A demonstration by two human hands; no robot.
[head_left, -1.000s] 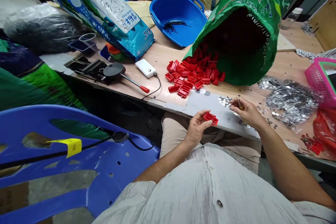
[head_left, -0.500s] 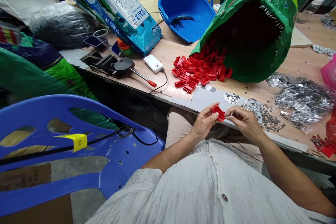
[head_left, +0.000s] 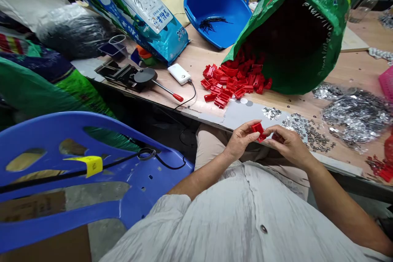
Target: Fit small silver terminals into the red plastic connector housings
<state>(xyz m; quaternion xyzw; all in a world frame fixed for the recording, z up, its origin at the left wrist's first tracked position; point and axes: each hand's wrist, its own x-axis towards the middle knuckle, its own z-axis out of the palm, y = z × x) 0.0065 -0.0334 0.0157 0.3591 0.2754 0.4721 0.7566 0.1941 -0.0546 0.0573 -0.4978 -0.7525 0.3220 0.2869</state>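
Note:
Over the table's front edge, my left hand (head_left: 242, 139) pinches a small red plastic housing (head_left: 258, 130) between thumb and fingers. My right hand (head_left: 284, 142) is closed at the housing's right side, its thumb and forefinger tips close against it. What those fingertips hold is too small to make out. Beyond my hands, a heap of similar red housings (head_left: 230, 80) spills from the mouth of a green woven sack (head_left: 294, 84). Small metal pieces (head_left: 319, 137) lie scattered on and beside a grey sheet (head_left: 238, 114) near my right hand.
A hand press (head_left: 144, 75) with a red-tipped lever and a white power bank (head_left: 179, 74) sit to the left. Behind are a blue basin (head_left: 227, 35) with black strips and a blue bag (head_left: 175, 45). Bagged metal pieces (head_left: 356, 116) lie right; a blue chair (head_left: 150, 176) stands left.
The red housing has been tilted more upright in my left hand and shifted slightly right. My right fingers have closed in more against its side.

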